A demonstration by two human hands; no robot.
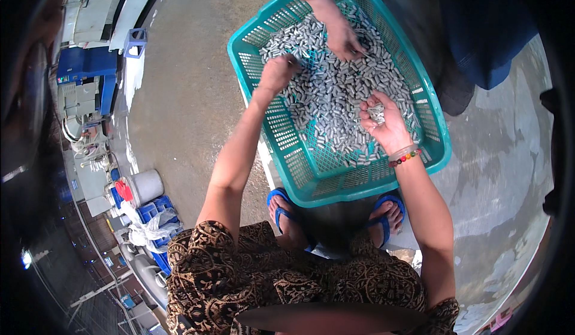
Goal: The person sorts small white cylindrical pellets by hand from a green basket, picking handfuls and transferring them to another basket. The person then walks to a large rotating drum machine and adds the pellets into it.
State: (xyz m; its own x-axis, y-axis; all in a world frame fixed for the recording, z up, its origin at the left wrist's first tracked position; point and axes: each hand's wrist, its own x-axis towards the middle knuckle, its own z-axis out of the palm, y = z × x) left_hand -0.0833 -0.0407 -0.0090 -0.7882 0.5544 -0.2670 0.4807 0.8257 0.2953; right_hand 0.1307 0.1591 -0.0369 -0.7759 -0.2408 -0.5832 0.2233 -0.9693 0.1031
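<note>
A large green plastic basket [359, 192] with slotted walls holds a great many small grey cylindrical pieces [335, 95], spread loosely over its mesh bottom. My left hand [277, 76] is over the basket's left side, its fingers curled and dark at the tips; whatever they hold is hidden. On the right, my right hand [389, 125] is turned palm up above the pieces, its fingers cupped round several small pale pieces [376, 113]. A beaded bracelet [405, 157] circles my right wrist.
Another person's hand [344, 38] reaches into the basket from the far side. That person's dark blue clothing [485, 29] is at the upper right. My feet in blue flip-flops [277, 206] are at the basket's near end. A white bucket [145, 188] and blue crates [157, 212] stand at the left.
</note>
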